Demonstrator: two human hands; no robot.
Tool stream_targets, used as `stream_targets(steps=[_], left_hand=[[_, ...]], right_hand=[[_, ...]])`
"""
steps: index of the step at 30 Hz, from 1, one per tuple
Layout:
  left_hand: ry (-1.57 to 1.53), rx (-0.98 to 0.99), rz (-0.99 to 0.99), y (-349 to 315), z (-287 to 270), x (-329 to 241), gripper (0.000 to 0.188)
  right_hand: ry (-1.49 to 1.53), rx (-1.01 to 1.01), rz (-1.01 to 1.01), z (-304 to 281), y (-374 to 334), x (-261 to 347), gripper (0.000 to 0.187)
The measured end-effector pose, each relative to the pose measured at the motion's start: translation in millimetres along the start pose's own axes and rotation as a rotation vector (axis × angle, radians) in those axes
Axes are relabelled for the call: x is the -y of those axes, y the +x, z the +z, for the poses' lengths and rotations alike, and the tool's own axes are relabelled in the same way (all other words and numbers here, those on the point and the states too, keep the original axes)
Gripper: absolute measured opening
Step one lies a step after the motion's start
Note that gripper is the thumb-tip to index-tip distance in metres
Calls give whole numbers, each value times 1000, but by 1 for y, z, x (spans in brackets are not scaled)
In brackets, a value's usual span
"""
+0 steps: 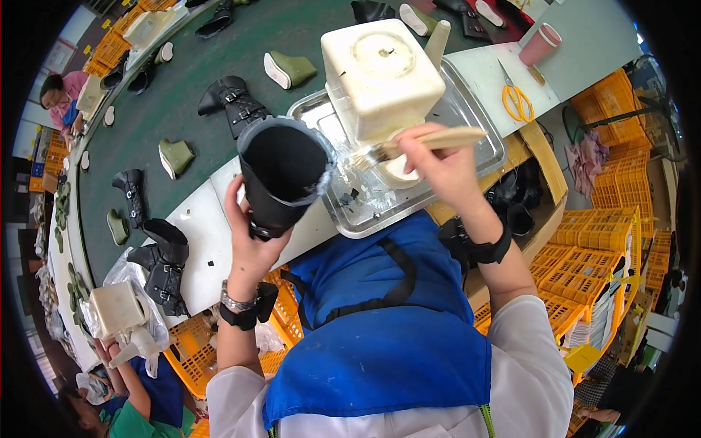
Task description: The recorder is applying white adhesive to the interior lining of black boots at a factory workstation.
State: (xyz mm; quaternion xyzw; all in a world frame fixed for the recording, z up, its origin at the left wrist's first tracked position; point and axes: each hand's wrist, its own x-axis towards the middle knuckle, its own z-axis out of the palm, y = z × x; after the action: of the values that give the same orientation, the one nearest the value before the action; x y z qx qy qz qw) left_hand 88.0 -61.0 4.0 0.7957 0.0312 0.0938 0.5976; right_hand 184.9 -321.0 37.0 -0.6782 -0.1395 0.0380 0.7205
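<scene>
My left hand (pixel 252 252) is closed around a black boot (pixel 277 212), whose wide shaft opening faces up toward me with a greyish, ragged rim. In my right hand (pixel 442 171) is a paintbrush (pixel 456 137) with a pale wooden handle. Its bristles point left, beside the round mouth (pixel 400 175) of a cream plastic jug-like container (pixel 383 73). That container rests upside down in a metal tray (pixel 365 228) dotted with dark scraps. Whether the bristles touch the mouth I cannot tell.
A green work surface (pixel 146 120) carries buckled black boots (pixel 166 266) and olive boots (pixel 288 69) with white soles. Orange-handled scissors (pixel 517 102) lie near a pink cup (pixel 540 45). Yellow-orange crates (pixel 577 270) and a cardboard box (pixel 544 168) stand right. People work at left.
</scene>
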Motion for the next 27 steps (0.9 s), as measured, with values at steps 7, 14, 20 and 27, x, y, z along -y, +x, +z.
stream_targets(steps=[7, 14, 20, 27], left_hand=[[-555, 297, -157, 13, -29, 17, 88], [-921, 437, -399, -1, -25, 22, 82], [-1147, 659, -487, -6, -20, 40, 80], [-1318, 798, -556, -8, -1, 47, 84]], right_hand=[[-266, 5, 104, -43, 10, -19, 17], [-633, 179, 86, -36, 11, -29, 20], [-701, 207, 29, -47, 1, -12, 16], [-513, 58, 159, -70, 7, -2, 20]])
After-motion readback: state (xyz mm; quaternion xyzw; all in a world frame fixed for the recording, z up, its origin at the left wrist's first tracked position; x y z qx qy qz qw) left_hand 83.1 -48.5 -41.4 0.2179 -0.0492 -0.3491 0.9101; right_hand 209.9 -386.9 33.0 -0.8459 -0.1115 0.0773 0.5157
